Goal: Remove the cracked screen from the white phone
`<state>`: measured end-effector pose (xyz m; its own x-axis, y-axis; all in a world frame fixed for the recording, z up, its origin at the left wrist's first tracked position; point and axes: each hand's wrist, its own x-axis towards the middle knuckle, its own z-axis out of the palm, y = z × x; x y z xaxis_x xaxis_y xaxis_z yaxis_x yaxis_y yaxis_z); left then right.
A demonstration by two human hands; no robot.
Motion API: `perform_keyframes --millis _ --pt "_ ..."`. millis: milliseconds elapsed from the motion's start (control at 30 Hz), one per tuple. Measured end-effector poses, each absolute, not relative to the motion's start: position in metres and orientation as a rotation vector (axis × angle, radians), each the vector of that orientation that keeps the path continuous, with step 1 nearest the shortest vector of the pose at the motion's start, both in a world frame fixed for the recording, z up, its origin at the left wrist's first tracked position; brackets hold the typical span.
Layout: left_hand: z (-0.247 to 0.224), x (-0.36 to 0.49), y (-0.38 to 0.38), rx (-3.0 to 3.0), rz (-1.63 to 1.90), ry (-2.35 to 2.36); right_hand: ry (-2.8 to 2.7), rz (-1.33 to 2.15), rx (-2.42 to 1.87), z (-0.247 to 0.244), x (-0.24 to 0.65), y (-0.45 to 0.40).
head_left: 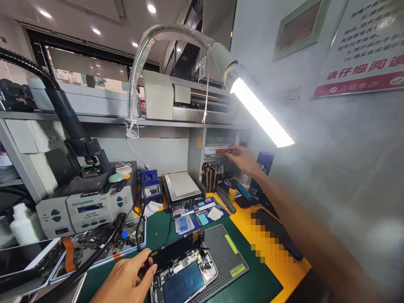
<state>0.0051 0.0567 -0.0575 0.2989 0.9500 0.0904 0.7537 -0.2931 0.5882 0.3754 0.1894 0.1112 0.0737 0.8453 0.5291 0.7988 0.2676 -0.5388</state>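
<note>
My left hand (128, 273) pinches the edge of a phone screen (176, 249), tilted up from an opened phone (206, 269). The phone's battery and inner parts are exposed. It lies partly on a grey textured repair mat (225, 252). My right hand (243, 160) reaches out to the back shelf with its fingers pinched together. A small dark thing shows at its fingertips, beside a red-orange strip (221, 151); what it holds is hard to make out. Below that hand stands a rack of tools (210, 176).
A tray of small parts (143, 242) and a soldering station (91, 210) stand at left. Behind the phone is a hot plate (183, 185). A bright lamp (261, 113) hangs above my right arm. A dark phone-like slab (277, 233) lies on the yellow bench edge.
</note>
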Motion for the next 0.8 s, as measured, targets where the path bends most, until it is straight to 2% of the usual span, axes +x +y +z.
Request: perform_keyframes --millis 167,433,633,800 --pt "-0.028 0.007 0.048 2.103 0.459 1.524 -1.575 0.190 -1.463 0.100 0.370 0.130" --pt "-0.034 0.003 0.051 2.023 0.460 1.486 -1.836 0.639 -1.455 0.018 0.337 0.061" --pt "-0.034 0.003 0.053 1.985 0.547 1.469 -1.962 0.322 -1.472 -0.005 0.328 0.058" --pt "-0.036 0.003 0.056 1.945 0.568 1.458 -2.059 0.389 -1.561 -0.002 0.327 0.063"
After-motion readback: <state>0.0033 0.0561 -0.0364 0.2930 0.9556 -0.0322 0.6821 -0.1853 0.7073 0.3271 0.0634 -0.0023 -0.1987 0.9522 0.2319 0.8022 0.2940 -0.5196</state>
